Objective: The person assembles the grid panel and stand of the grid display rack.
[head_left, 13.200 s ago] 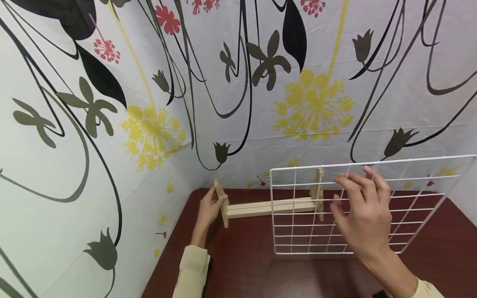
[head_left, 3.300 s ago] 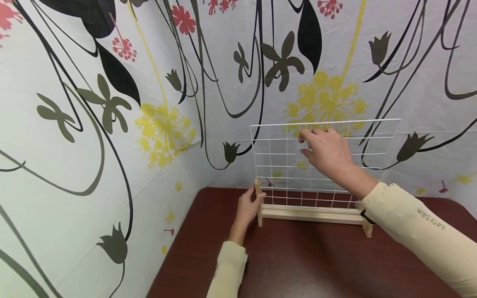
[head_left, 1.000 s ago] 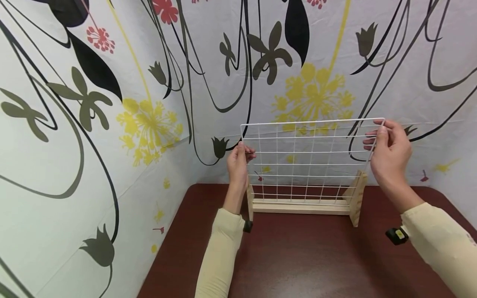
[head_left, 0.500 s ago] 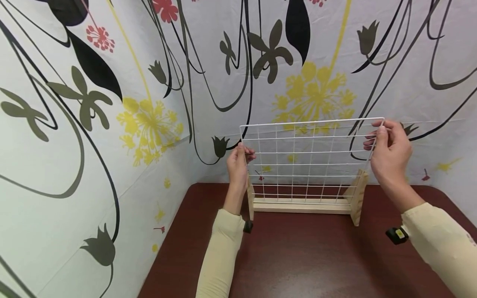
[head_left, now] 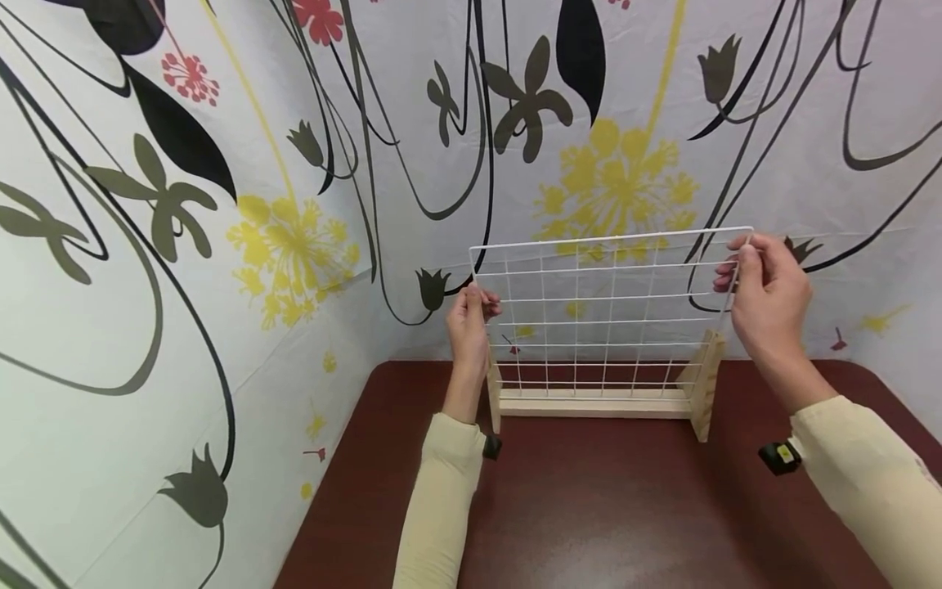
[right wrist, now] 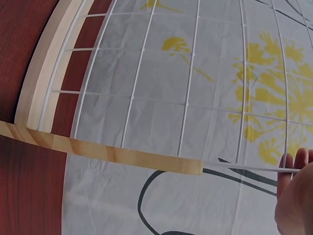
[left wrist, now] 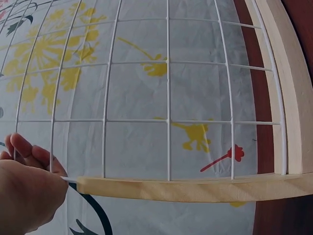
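Note:
A white wire grid panel (head_left: 611,238) stands upright in a pale wooden stand, its lower edge along the stand's base bar (head_left: 596,408). My left hand (head_left: 468,327) pinches the panel's left side wire, above the left wooden upright (left wrist: 195,190). On the opposite side, my right hand (head_left: 773,298) grips the right side wire near the top corner, thumb toward me and fingers behind. The right wrist view shows this side wire running from the right upright (right wrist: 122,155) to the fingers (right wrist: 301,157). Both uprights flank the panel.
The stand rests on a dark red-brown table (head_left: 589,491) near its back edge. Behind and to the left hangs a white floral-print cloth (head_left: 412,188). A small black device (head_left: 780,458) sits at my right wrist, another (head_left: 491,446) at the left.
Earlier my right hand held the panel in front of the stand; then the panel came to stand in it. My left hand left the upright, and both hands took the side wires, staying nearly still since.

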{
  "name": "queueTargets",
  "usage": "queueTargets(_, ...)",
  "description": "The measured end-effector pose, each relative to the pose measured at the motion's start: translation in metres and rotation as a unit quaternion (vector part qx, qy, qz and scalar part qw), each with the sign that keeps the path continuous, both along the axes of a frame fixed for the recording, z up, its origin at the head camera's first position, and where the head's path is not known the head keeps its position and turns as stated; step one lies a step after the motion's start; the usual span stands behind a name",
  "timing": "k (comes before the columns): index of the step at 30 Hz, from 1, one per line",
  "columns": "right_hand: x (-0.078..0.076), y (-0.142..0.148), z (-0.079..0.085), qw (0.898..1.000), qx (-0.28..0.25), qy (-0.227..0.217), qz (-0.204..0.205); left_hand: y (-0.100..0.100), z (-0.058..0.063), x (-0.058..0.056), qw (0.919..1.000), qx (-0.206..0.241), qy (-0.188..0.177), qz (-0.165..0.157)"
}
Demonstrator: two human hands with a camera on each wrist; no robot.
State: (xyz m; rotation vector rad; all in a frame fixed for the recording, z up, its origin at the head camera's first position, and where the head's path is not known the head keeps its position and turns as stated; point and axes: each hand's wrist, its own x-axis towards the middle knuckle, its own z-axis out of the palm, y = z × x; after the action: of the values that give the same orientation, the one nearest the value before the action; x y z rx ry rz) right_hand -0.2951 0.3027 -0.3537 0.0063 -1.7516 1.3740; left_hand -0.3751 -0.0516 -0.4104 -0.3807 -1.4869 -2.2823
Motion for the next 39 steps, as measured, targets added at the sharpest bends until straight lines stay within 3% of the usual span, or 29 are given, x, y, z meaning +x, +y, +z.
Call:
queueTargets(5, -0.007, 0.001, 0.000, 1.000, 0.000, 0.016, 0.003, -0.003, 0.000, -0.003, 1.0000, 0.001, 0.005, 0.004)
queueTargets(11, -0.015, 0.005, -0.002, 0.999, 0.016, 0.036, -0.011, -0.003, -0.002, -0.005, 0.9997, 0.008, 0.008, -0.020)
queueTargets(18, -0.009, -0.004, 0.003, 0.996, 0.040, 0.071, -0.038, 0.001, -0.005, -0.009, 0.9993, 0.003, 0.015, -0.035)
queueTargets(25, -0.006, -0.021, 0.004, 0.991, 0.026, 0.114, -0.059, -0.002, -0.010, -0.008, 0.9989, 0.008, 0.031, -0.034)
queueTargets(30, -0.011, -0.020, -0.003, 0.987, 0.017, 0.141, -0.073, -0.002, -0.011, -0.008, 0.9989, 0.002, 0.028, -0.039)
queueTargets(39, -0.031, -0.004, -0.026, 0.992, -0.017, 0.116, -0.041, -0.005, -0.012, -0.010, 0.9986, 0.007, 0.030, -0.042)
